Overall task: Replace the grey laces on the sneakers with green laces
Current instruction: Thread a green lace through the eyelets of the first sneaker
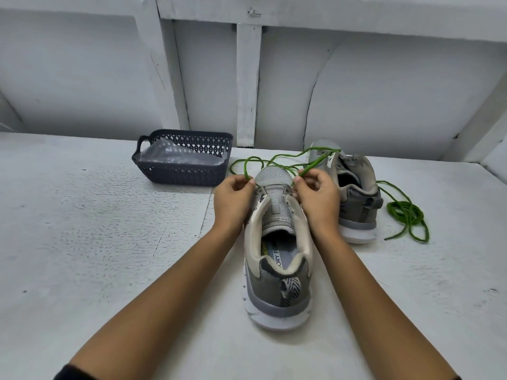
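At the toe end of the near sneaker [274, 300], the left hand [234, 200] pinches the green lace [318, 162] on one side. The right hand [319, 200] pinches it on the other side. The second sneaker [356, 212] stands just behind, to the right.

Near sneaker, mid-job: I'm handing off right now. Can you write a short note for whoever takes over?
Left hand: pinches the green lace at the front eyelets of the near sneaker.
Right hand: pinches what looks like the same lace on the other side.
Far sneaker: behind and to the right, unlaced. A spare lace lies bundled beside it.
Basket: behind, to the left.
Done: no grey laces show on either sneaker.
Left: thread both sneakers. The near one's upper eyelets are bare.
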`<state>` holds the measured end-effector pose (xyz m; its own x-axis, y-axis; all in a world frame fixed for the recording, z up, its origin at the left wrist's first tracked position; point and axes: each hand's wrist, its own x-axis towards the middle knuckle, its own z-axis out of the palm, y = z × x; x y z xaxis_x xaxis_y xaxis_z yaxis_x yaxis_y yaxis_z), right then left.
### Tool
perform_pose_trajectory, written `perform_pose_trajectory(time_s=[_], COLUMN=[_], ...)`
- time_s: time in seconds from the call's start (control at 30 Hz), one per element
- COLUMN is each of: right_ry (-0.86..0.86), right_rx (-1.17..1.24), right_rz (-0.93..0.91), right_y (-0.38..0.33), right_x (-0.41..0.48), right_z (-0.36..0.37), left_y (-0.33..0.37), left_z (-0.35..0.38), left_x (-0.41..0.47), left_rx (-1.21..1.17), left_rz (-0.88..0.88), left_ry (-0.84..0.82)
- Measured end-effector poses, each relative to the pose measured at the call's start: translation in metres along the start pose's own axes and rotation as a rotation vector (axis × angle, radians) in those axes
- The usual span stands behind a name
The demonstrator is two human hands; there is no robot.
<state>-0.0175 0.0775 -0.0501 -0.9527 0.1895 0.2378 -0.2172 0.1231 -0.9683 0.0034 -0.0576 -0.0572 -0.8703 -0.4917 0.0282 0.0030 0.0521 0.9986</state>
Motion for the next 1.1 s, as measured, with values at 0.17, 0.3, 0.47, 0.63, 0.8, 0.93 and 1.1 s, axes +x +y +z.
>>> perform_pose_trajectory(time_s=[0.17,0.3,0.47,0.63,0.8,0.93,1.1], right_ry=[-0.003,-0.02,-0.01,-0.017,-0.017,-0.016,-0.014], right_rx=[-0.048,-0.012,0.01,-0.007,0.008,0.006,0.016], right_rz=[-0.023,-0.003,-0.012,-0.03,-0.022,-0.025,-0.018], right_y=[0.0034,0.0054,0.0045,0.0048,0.0085,0.0085,0.0098], right_x=[0.0064,0.0044,0.0077,0.0097,0.0098,0.0098,0.0086], right_z=[0.0039,0.0038,0.0014,0.0053,0.006,0.0046,0.0044], left_y=[-0.0027,-0.0069,-0.0046,-0.0046,-0.0065,-0.0041,-0.0052], left_z=[-0.004,-0.0071,-0.0078,-0.0094,-0.0066,-0.0062,-0.0094], left_x=[0.002,0.0033,0.0088,0.0092,0.0093,0.0088,0.0089], left_rx=[0.036,0.049,0.074,0.031,0.012,0.025,0.073], left_rz=[0.047,0.084,0.119,0.124,0.118,0.137,0.171], left_ry=[-0.021,-0.041,-0.067,-0.049,-0.045,-0.065,-0.107])
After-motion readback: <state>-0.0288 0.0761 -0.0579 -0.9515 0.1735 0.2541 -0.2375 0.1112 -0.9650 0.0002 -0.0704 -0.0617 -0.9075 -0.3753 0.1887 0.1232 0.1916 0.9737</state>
